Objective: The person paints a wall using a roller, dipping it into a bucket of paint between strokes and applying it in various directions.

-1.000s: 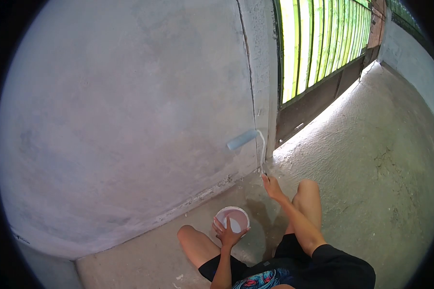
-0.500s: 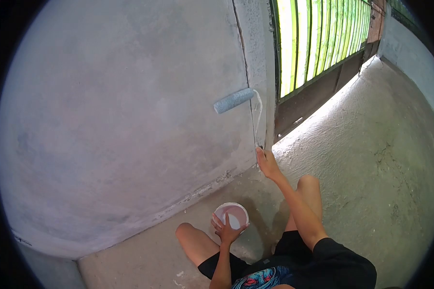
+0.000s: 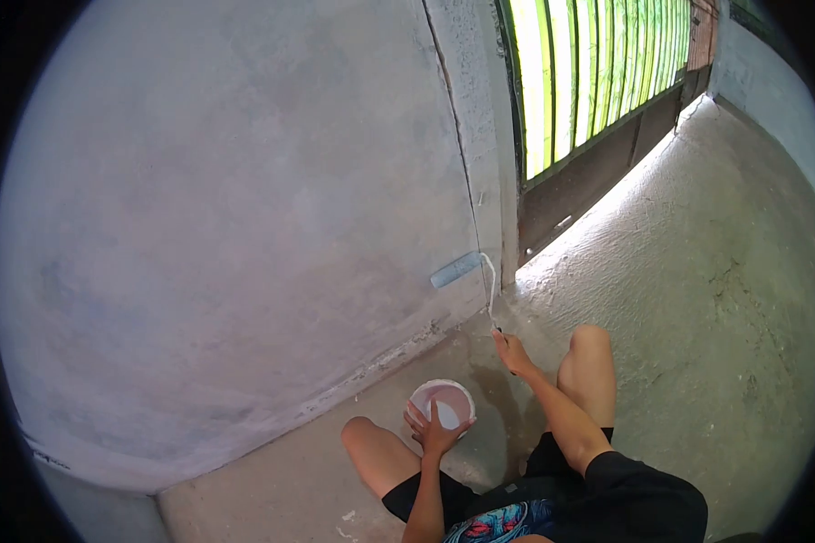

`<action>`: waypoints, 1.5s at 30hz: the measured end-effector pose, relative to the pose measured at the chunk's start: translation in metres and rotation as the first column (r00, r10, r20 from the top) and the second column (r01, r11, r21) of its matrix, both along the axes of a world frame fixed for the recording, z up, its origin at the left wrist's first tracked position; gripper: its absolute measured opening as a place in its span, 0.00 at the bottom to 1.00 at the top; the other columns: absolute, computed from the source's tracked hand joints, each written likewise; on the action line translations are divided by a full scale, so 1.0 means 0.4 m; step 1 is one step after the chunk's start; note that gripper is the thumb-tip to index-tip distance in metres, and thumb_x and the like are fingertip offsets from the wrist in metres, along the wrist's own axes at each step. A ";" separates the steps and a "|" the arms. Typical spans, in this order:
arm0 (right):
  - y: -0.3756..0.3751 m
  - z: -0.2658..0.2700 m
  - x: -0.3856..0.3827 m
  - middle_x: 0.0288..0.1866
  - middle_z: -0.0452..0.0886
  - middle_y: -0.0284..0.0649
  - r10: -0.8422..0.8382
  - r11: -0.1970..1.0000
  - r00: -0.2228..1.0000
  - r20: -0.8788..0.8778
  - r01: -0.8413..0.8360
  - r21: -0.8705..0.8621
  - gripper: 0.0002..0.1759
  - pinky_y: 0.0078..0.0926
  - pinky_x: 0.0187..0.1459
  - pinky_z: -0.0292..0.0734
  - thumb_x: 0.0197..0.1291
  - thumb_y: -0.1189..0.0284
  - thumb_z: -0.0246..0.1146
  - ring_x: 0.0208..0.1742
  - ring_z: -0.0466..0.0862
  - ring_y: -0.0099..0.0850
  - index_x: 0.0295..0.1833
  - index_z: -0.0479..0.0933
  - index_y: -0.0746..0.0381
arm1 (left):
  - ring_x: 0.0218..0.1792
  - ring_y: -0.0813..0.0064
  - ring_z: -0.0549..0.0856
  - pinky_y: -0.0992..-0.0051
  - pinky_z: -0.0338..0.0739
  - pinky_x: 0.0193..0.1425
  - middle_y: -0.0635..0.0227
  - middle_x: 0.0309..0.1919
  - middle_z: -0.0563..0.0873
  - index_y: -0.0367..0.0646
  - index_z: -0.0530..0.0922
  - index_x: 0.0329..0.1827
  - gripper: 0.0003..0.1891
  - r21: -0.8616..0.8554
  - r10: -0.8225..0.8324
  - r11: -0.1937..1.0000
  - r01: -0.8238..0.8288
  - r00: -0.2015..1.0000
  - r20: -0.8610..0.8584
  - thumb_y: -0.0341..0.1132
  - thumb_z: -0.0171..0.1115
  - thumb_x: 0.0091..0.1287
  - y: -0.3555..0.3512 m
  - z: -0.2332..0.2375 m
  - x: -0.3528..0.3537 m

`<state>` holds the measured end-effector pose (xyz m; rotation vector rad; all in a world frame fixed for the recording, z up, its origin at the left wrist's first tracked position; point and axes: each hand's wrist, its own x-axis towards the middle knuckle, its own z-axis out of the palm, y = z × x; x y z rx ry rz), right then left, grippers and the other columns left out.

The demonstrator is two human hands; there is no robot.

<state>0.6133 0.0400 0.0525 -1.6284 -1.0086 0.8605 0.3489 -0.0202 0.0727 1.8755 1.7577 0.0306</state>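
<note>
Mottled wall (image 3: 244, 199) meets concrete floor (image 3: 679, 271). Right hand (image 3: 511, 352) grips a fuzzy, cylindrical roller (image 3: 455, 271); left hand (image 3: 437, 439) clasps a round bucket (image 3: 459, 399).

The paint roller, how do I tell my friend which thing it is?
Start at the big grey wall and find its lower right part, left of the barred gate. There, follow the bent white rod up from the right hand to the paint roller. It's the slightly tilted, pale blue tube, unlike the round, open bucket below.
</note>
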 end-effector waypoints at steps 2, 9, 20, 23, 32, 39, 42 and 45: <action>-0.010 0.008 0.004 0.19 0.66 0.38 0.003 1.000 1.000 -0.019 -0.003 -0.021 0.36 0.36 0.31 0.67 0.70 0.45 0.49 0.26 0.68 0.27 0.24 0.68 0.68 | 0.74 0.35 0.30 0.28 0.47 0.65 0.47 0.75 0.26 0.55 0.52 0.77 0.64 -0.006 0.005 1.000 -0.005 1.000 0.022 0.72 0.72 0.37 -0.005 0.001 -0.002; 0.026 0.049 0.009 0.15 0.65 0.30 0.018 1.000 0.995 -0.095 -0.016 0.012 0.33 0.28 0.24 0.63 0.72 0.47 0.46 0.19 0.66 0.23 0.21 0.66 0.61 | 0.74 0.36 0.29 0.29 0.46 0.66 0.46 0.75 0.25 0.56 0.51 0.78 0.65 -0.033 0.011 0.999 -0.010 1.000 0.015 0.72 0.72 0.36 0.002 0.001 0.003; 0.016 -0.037 -0.041 0.16 0.65 0.31 0.027 0.999 0.960 -0.278 -0.034 -0.022 0.32 0.29 0.26 0.64 0.71 0.47 0.49 0.22 0.65 0.24 0.23 0.67 0.63 | 0.74 0.37 0.29 0.29 0.48 0.66 0.46 0.75 0.25 0.56 0.51 0.78 0.64 -0.018 -0.004 1.000 0.004 1.000 0.003 0.72 0.72 0.37 0.001 -0.002 -0.002; 0.013 -0.027 -0.046 0.16 0.67 0.31 0.021 0.999 0.959 -0.283 -0.028 -0.022 0.30 0.27 0.25 0.64 0.71 0.48 0.49 0.20 0.67 0.23 0.25 0.68 0.62 | 0.74 0.38 0.29 0.29 0.48 0.66 0.46 0.75 0.25 0.57 0.51 0.78 0.64 0.004 -0.010 1.000 0.010 1.000 -0.004 0.72 0.72 0.37 0.001 -0.011 0.002; 0.018 0.143 -0.081 0.18 0.66 0.29 -0.102 0.987 0.911 -0.400 0.143 0.074 0.27 0.23 0.23 0.63 0.71 0.50 0.51 0.19 0.68 0.21 0.27 0.68 0.62 | 0.74 0.38 0.30 0.29 0.49 0.65 0.47 0.75 0.25 0.57 0.52 0.78 0.64 0.001 0.000 1.000 0.000 1.000 -0.007 0.73 0.71 0.36 0.002 -0.014 0.001; 0.051 0.168 -0.044 0.18 0.70 0.40 -0.177 0.966 0.975 -0.138 0.198 0.163 0.27 0.33 0.25 0.66 0.71 0.54 0.54 0.19 0.70 0.29 0.29 0.69 0.67 | 0.74 0.36 0.29 0.28 0.51 0.64 0.47 0.75 0.25 0.58 0.52 0.77 0.64 -0.027 -0.001 1.000 0.001 1.000 -0.023 0.72 0.72 0.36 0.004 0.001 0.002; 0.067 0.175 -0.019 0.18 0.69 0.50 -0.212 0.958 0.971 0.106 0.185 0.219 0.27 0.38 0.27 0.66 0.70 0.56 0.55 0.19 0.68 0.36 0.30 0.70 0.71 | 0.74 0.36 0.29 0.28 0.50 0.64 0.47 0.75 0.25 0.58 0.52 0.77 0.64 -0.045 0.005 0.999 -0.005 1.000 -0.016 0.72 0.72 0.36 0.005 0.001 0.002; 0.072 0.148 -0.005 0.16 0.62 0.45 -0.255 0.948 0.965 0.065 0.236 0.215 0.29 0.36 0.26 0.62 0.70 0.57 0.56 0.21 0.60 0.31 0.25 0.67 0.71 | 0.74 0.35 0.29 0.28 0.49 0.64 0.46 0.75 0.26 0.58 0.52 0.77 0.64 0.002 -0.008 1.000 0.008 1.000 0.008 0.72 0.72 0.36 0.002 -0.007 -0.001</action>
